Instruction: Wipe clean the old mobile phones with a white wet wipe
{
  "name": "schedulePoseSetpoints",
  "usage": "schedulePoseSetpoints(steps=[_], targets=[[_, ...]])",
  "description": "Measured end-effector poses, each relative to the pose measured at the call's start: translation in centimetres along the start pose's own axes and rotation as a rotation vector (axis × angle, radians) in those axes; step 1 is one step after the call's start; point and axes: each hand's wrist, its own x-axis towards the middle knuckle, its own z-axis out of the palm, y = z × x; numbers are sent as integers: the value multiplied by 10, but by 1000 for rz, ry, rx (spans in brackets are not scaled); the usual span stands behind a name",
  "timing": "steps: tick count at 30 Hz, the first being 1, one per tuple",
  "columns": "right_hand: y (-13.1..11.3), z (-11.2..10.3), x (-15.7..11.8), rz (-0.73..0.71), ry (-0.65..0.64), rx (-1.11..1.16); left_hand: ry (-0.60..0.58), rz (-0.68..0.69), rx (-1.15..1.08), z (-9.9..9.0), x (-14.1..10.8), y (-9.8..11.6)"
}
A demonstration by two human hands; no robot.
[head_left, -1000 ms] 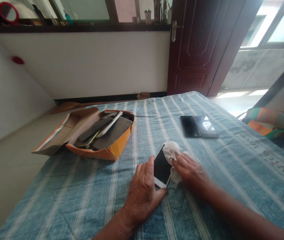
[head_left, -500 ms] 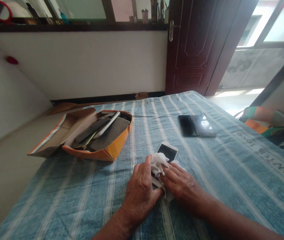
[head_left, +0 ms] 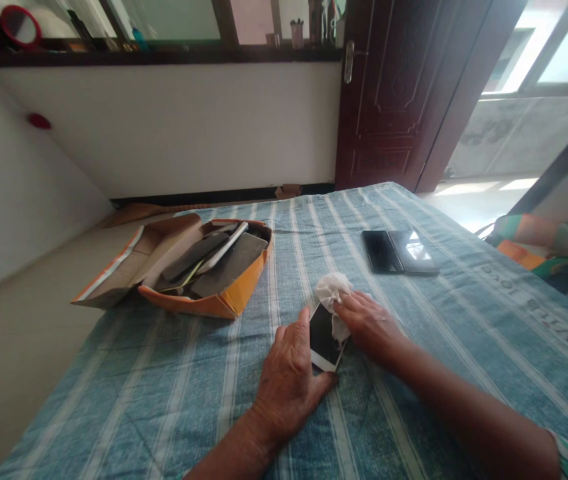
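Observation:
A white-framed smartphone [head_left: 325, 339] lies screen up on the striped bedspread, its far end covered by a white cloth [head_left: 333, 288]. My left hand [head_left: 289, 373] grips the phone along its left side and near end, thumb at the bottom corner and fingers along the edge. Bunched under the fingers of my right hand [head_left: 369, 327], the cloth presses on the screen's upper right part. Beyond my right hand, two dark phones, a black one [head_left: 381, 252] and a reflective one [head_left: 413, 252], rest side by side.
An open orange cardboard box [head_left: 244, 287] holding several old phones stands to the left, its lid [head_left: 129, 260] folded out leftward. The striped bedspread [head_left: 174, 400] spreads beneath everything. A dark red door [head_left: 384, 100] and a window sill [head_left: 174, 57] are at the back.
My right hand has slid the cloth forward, towards the phone's far end, uncovering the lower screen. My left hand stays at the phone's left side. The view has shifted slightly.

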Motion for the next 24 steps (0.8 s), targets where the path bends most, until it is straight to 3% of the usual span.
schedulePoseSetpoints(steps=[5, 13, 18, 24], targets=[[-2, 6, 9, 9, 25, 20, 12, 5, 3, 1, 0, 0], [-33, 3, 1, -118, 33, 154, 113, 76, 62, 6, -1, -6], [-45, 4, -9, -187, 75, 126, 189, 63, 159, 8, -3, -9], [-40, 7, -12, -171, 81, 87, 106, 37, 157, 5, -1, -8]])
